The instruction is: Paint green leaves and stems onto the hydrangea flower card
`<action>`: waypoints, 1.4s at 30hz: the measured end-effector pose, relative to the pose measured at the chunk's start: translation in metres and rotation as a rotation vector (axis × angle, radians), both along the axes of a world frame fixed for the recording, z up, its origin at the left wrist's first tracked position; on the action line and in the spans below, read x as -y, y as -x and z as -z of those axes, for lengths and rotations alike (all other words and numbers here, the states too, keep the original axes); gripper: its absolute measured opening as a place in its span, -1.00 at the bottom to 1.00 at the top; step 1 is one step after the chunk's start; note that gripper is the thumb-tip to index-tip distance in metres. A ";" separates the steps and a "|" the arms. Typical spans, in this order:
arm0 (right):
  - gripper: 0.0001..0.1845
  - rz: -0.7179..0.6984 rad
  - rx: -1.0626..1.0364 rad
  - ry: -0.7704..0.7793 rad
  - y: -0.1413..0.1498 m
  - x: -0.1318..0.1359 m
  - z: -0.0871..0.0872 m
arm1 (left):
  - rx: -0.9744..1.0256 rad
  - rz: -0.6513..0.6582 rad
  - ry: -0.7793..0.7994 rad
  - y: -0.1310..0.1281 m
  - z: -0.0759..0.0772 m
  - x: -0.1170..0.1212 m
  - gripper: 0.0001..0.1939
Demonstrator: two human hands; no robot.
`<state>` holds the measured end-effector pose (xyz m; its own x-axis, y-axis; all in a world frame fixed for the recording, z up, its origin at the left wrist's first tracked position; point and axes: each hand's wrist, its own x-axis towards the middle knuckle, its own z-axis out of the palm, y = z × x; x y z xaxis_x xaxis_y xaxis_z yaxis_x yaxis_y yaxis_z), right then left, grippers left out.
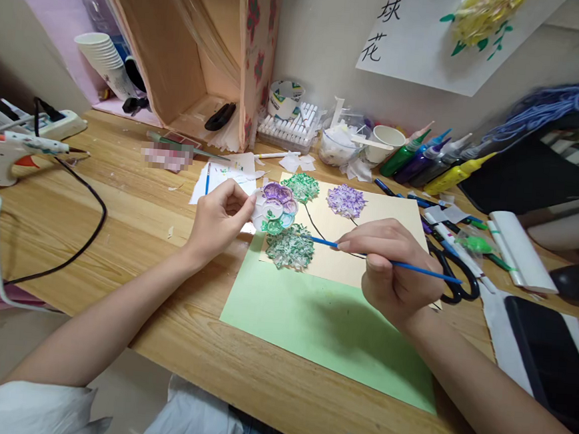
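Note:
My left hand pinches the edge of a small flower-shaped paint palette smeared with purple, green and white. Between the fingers of my right hand is a thin blue paintbrush, its tip at a green and white textured flower. That flower sits on a cream sheet, with a second green flower and a purple one beyond it. Dark drawn stems run from the flowers. Beneath the cream sheet lies a light green sheet.
Black-handled scissors and a black phone lie to the right. Paint bottles, a paper cup and a box of white pens line the back. A hot glue gun with a looping black cable is at left.

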<state>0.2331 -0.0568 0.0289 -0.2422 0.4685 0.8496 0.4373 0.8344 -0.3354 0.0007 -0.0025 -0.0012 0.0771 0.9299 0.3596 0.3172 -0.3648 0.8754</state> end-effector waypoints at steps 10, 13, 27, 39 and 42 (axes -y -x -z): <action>-0.83 -0.066 0.069 0.117 0.004 -0.004 0.004 | 0.001 0.005 -0.008 0.000 -0.001 0.001 -0.75; -0.83 -0.086 0.043 0.116 0.004 -0.004 0.003 | -0.001 0.004 -0.003 0.000 -0.001 0.001 -0.75; -0.90 0.082 -0.676 0.744 -0.033 0.051 0.055 | -0.001 -0.039 0.043 0.001 -0.001 -0.002 -0.77; -0.90 -0.044 -0.463 0.721 -0.034 0.064 0.065 | 0.017 -0.052 0.067 0.002 0.006 -0.008 -0.78; -0.90 -0.027 -0.426 0.714 -0.034 0.066 0.067 | 0.020 -0.047 0.066 0.002 0.007 -0.008 -0.78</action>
